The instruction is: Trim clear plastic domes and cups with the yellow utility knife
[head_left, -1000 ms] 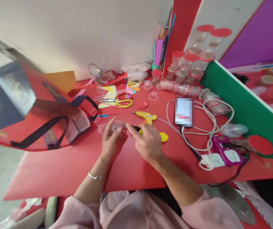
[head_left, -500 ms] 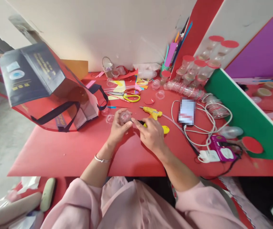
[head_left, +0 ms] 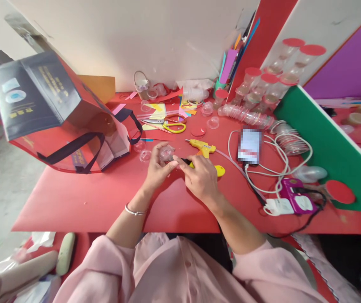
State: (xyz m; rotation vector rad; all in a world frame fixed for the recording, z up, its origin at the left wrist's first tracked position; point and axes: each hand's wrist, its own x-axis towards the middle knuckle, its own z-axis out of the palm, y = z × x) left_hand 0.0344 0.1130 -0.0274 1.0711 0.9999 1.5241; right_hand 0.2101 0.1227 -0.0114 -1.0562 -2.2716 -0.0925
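Observation:
My left hand [head_left: 159, 168] is closed around a small clear plastic cup [head_left: 167, 153], thumb and fingers on its sides. Curled around a yellow-and-black handled tool [head_left: 220, 170], my right hand [head_left: 201, 174] points the dark front end at the cup. The tool's tip is hidden by my fingers, so I cannot tell its exact kind. Two more clear plastic pieces [head_left: 145, 156] lie just left of my left hand. A yellow glue gun [head_left: 203, 147] rests beyond my right hand, and scissors [head_left: 174, 125] with red and yellow handles lie farther back.
A large red and dark bag [head_left: 82, 139] stands at the left. On the right are a phone [head_left: 250, 146], tangled white cables, a purple power strip [head_left: 297, 198] and a green divider [head_left: 325, 168]. Stacked clear cups [head_left: 246, 116] and several red-lidded containers [head_left: 268, 80] stand at the back right.
The view has shifted slightly. My hands keep nearly the same hold on the cup and the tool; no other object has visibly moved.

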